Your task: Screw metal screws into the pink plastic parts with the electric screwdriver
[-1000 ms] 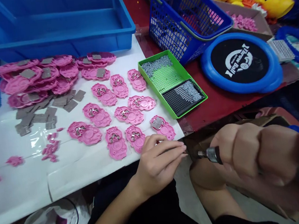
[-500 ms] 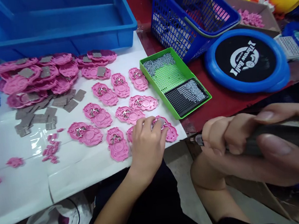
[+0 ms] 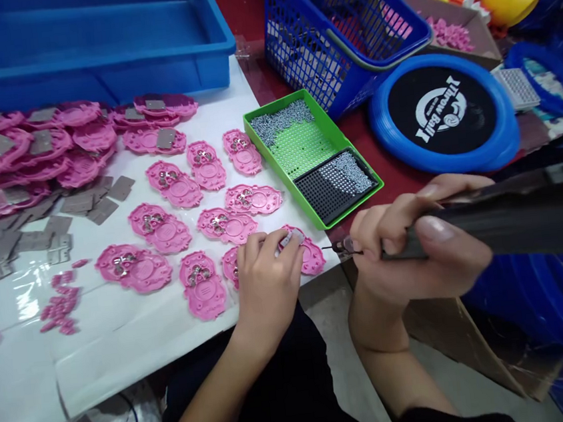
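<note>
"What changes here?"

"The left hand (image 3: 268,273) leaves the air beside the screwdriver (image 3: 513,213) and comes down over a pink shell (image 3: 312,253), at the near edge of the white surface (image 3: 136,357). Its fingers curl over a metal plate (image 3: 289,238); whether that grip pinches or merely steadies, I cannot tell."

"And the right?"

"The right hand (image 3: 410,244) keeps its grip wrapped around the screwdriver, whose bit (image 3: 327,247) now sits closer to the left grip, pointing at it."

"Touching the shell?"

"Hard to tell; the tip appears at the shell's right edge."

"Meaning what for the work?"

"Both grips now attend to one shell, which suggests tool and piece are being brought together. Beyond the left grip, to its right, stands a green tray (image 3: 305,151) holding screws (image 3: 352,171)."
</note>
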Action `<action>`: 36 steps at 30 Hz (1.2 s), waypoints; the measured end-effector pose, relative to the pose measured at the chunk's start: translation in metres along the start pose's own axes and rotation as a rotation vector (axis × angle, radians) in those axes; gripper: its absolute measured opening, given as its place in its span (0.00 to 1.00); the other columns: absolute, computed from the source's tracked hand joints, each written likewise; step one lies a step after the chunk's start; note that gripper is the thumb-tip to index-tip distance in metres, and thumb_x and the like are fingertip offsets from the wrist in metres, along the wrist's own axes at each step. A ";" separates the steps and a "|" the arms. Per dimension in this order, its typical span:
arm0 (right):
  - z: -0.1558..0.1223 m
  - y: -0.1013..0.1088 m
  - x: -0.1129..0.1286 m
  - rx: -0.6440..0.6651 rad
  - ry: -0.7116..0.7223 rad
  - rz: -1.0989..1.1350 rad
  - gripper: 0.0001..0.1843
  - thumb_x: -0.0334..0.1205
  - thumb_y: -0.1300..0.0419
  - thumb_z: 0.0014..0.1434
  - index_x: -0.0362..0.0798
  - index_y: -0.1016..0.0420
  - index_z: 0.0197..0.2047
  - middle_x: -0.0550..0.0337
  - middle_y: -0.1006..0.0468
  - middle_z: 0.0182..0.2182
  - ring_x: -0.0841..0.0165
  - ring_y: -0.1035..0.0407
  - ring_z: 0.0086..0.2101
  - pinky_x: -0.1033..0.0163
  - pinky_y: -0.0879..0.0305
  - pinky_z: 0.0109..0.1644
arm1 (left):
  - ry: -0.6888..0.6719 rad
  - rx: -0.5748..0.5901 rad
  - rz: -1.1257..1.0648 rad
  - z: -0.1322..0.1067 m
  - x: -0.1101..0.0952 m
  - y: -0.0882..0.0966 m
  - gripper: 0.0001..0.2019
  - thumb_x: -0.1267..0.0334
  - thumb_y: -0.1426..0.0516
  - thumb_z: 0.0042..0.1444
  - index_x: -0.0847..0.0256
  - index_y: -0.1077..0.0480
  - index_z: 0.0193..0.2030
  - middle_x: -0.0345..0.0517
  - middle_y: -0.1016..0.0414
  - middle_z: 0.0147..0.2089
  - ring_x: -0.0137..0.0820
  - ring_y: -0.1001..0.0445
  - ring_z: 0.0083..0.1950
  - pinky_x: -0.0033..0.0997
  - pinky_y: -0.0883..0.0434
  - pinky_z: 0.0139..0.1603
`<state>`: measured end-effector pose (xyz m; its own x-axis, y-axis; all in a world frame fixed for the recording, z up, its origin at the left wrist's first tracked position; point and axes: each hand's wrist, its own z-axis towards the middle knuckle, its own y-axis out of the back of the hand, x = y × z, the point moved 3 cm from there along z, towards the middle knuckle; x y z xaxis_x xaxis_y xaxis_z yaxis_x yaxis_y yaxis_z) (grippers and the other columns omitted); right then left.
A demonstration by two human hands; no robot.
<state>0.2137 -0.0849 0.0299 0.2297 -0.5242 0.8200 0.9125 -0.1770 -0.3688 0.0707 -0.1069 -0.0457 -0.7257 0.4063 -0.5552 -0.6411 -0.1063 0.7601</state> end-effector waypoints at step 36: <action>-0.006 0.006 -0.013 0.029 -0.097 -0.183 0.06 0.39 0.38 0.58 0.58 0.27 0.41 0.72 0.42 0.16 0.72 0.50 0.12 0.60 0.44 0.15 | -0.104 0.083 -0.073 -0.009 -0.004 -0.003 0.10 0.71 0.40 0.66 0.61 0.23 0.52 0.51 0.19 0.54 0.42 0.30 0.48 0.44 0.32 0.48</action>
<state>0.2140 -0.0841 0.0141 0.0893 -0.4025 0.9111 0.9510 -0.2375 -0.1981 0.0735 -0.1164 -0.0483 -0.6452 0.5027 -0.5753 -0.6652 0.0008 0.7466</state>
